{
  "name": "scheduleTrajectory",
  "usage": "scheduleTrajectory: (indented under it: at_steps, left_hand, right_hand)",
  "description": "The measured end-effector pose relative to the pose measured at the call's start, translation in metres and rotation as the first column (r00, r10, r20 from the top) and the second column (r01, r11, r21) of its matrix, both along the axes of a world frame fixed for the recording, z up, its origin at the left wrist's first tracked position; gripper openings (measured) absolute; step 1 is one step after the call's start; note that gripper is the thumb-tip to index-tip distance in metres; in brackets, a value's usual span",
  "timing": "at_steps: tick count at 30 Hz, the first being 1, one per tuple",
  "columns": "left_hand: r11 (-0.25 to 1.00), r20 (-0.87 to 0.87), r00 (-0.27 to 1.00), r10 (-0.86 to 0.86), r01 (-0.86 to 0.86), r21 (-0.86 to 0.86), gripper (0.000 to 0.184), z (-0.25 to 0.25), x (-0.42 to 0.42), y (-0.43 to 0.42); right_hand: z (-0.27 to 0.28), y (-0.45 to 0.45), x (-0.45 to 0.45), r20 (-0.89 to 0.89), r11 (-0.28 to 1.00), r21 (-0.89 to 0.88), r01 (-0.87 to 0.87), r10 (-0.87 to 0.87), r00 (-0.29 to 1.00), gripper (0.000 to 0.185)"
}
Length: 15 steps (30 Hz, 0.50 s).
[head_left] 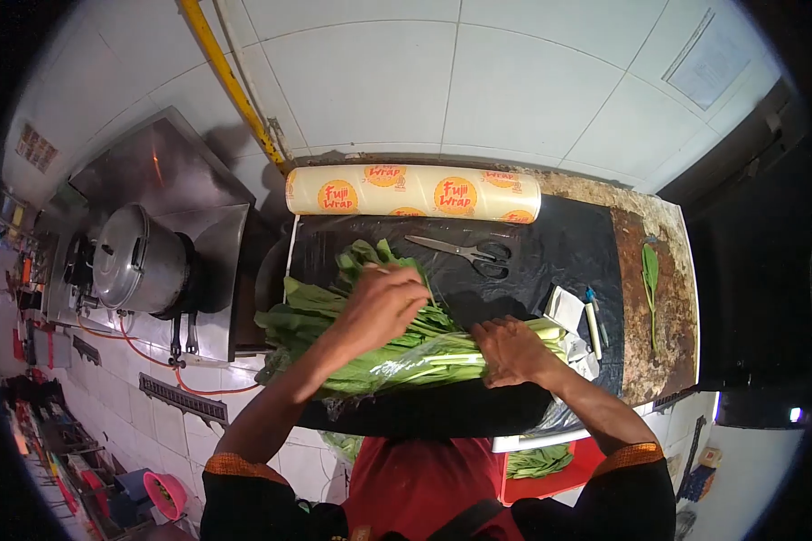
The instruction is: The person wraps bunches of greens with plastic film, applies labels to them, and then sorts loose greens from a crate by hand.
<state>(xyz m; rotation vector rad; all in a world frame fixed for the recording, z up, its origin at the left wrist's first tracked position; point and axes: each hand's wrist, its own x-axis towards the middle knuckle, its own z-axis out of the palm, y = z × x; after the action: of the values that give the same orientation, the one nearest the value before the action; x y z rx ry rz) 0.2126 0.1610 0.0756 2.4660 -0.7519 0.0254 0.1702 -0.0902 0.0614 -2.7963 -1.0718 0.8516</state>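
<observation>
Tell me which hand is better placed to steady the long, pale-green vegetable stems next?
Probably the person's right hand: it rests on the long, pale-green vegetable stems. The left hand is farther along, over the broad, dark-green leaves.

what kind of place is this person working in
Most likely a kitchen, perhaps a commercial one. A large lidded metal pot stands at the left, a big roll of printed wrap lies along the back of the worktop, and leafy greens are being handled there.
</observation>
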Motion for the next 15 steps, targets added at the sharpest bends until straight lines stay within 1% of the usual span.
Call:
scheduleTrajectory:
  at_steps: [1,2,3,4,5,6,7,8,9,10,11,12,13,14,15]
  left_hand:
    - [0.989,0.026,0.989,-0.142,0.142,0.031,0.012,-0.010,0.004,-0.012]
    - [0.958,0.049,0.958,-0.281,0.278,0.066,0.014,-0.021,0.009,-0.024]
    - [0.938,0.147,0.933,-0.327,0.302,0.172,0.017,-0.034,0.015,-0.035]
    - [0.938,0.143,0.934,-0.328,0.304,0.166,0.017,-0.039,0.022,-0.043]
    - [0.869,-0.010,0.914,-0.406,0.390,0.304,0.014,-0.044,0.030,-0.050]
    - [0.769,-0.173,0.873,-0.456,0.484,0.418,0.012,-0.044,0.038,-0.056]
    - [0.710,-0.223,0.859,-0.461,0.508,0.488,0.008,-0.039,0.044,-0.061]
    - [0.706,-0.227,0.856,-0.465,0.513,0.488,0.008,-0.042,0.047,-0.062]
    - [0.745,-0.191,0.864,-0.465,0.499,0.442,0.009,-0.043,0.051,-0.061]
    - [0.781,-0.156,0.872,-0.464,0.486,0.393,0.011,-0.045,0.054,-0.059]
    - [0.781,-0.113,0.864,-0.490,0.493,0.383,0.011,-0.046,0.057,-0.056]
    - [0.776,-0.115,0.860,-0.497,0.500,0.384,0.011,-0.040,0.059,-0.055]
    - [0.797,-0.174,0.861,-0.478,0.508,0.327,0.011,-0.032,0.059,-0.054]
    - [0.818,-0.233,0.858,-0.457,0.509,0.269,0.011,-0.028,0.061,-0.053]
    - [0.815,-0.235,0.857,-0.459,0.512,0.271,0.011,-0.026,0.062,-0.052]
  right_hand:
    - [-0.003,-0.002,-0.003,-0.003,1.000,-0.008,0.004,-0.004,1.000,0.078]
    - [-0.010,-0.004,-0.008,0.085,0.999,0.040,-0.010,0.006,0.996,0.075]
    - [-0.014,-0.006,-0.011,0.172,0.996,0.088,-0.029,0.013,0.985,0.073]
    - [-0.010,-0.005,-0.011,0.167,0.996,0.084,-0.027,0.013,0.986,0.073]
    - [-0.003,-0.002,-0.012,0.140,0.998,0.060,-0.013,0.004,0.990,0.075]
    - [0.000,0.000,-0.014,0.114,0.999,0.037,0.002,-0.006,0.994,0.076]
    - [-0.002,0.000,-0.017,0.106,0.999,0.038,0.005,-0.009,0.994,0.076]
    - [-0.005,-0.001,-0.019,0.151,0.999,0.042,0.009,-0.015,0.988,0.080]
    - [-0.007,-0.001,-0.022,0.198,0.999,0.047,0.016,-0.025,0.980,0.084]
    - [-0.008,-0.002,-0.026,0.196,0.998,0.051,0.025,-0.035,0.980,0.084]
    - [-0.008,-0.002,-0.031,0.253,0.994,0.101,0.034,-0.059,0.966,0.084]
    - [-0.008,-0.003,-0.034,0.309,0.988,0.151,0.040,-0.085,0.947,0.083]
    - [-0.007,-0.002,-0.036,0.308,0.987,0.154,0.046,-0.092,0.947,0.083]
    - [-0.005,0.000,-0.037,0.304,0.987,0.149,0.062,-0.105,0.947,0.079]
    - [-0.005,0.001,-0.038,0.299,0.987,0.144,0.077,-0.117,0.947,0.075]
